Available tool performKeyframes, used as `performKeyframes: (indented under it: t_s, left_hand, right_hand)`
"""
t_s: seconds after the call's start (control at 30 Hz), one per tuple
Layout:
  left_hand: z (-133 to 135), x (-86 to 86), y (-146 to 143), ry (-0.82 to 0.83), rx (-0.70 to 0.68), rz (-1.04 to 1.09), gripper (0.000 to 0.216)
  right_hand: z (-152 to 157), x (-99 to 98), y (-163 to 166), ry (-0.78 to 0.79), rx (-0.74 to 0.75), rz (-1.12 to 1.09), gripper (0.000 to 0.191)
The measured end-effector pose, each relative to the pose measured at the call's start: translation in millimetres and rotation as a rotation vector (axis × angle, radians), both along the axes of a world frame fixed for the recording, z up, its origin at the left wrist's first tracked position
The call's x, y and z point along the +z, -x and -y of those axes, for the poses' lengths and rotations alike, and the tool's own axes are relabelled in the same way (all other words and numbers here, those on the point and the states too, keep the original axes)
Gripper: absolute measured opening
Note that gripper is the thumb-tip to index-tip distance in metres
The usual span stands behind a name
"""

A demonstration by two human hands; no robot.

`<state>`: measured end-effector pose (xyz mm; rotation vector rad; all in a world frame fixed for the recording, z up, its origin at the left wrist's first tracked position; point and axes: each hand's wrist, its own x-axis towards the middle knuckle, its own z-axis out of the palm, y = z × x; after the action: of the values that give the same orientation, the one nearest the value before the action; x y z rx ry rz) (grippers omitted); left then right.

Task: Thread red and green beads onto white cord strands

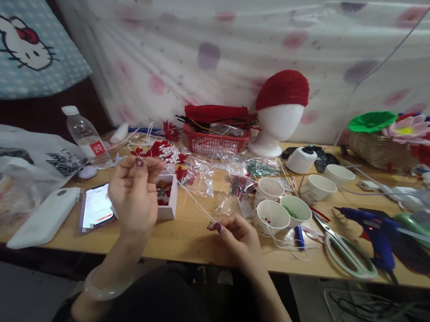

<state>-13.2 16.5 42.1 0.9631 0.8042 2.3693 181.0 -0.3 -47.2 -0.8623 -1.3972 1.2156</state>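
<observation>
My left hand (135, 190) is raised over the front of the table, its thumb and fingers closed in a pinch at the tip of a thin white cord (197, 204). That cord runs down to the right into my right hand (239, 239), whose thumb and forefinger are pressed together on it. A small white box (171, 202) with red and gold pieces inside stands just behind my left hand, partly hidden by it. Right of my right hand are paper cups, one with a few dark red beads (272, 216) and another with green beads (291, 210).
A phone (95, 208), a white power bank (45, 218) and a bottle (86, 137) lie or stand on the left. Scissors (348, 253) and a blue glue gun (376, 233) lie right. Behind are a red basket (215, 141) and a foam head (276, 124) in a red cap.
</observation>
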Motion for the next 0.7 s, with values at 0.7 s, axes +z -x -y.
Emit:
performKeyframes:
  t_s: [0.7]
  left_hand:
    - [-1,-55.0,-36,0.610,-0.645,-0.779,0.026]
  right_hand:
    - [-9,-7.2,-4,0.340,0.056,-0.288,0.029]
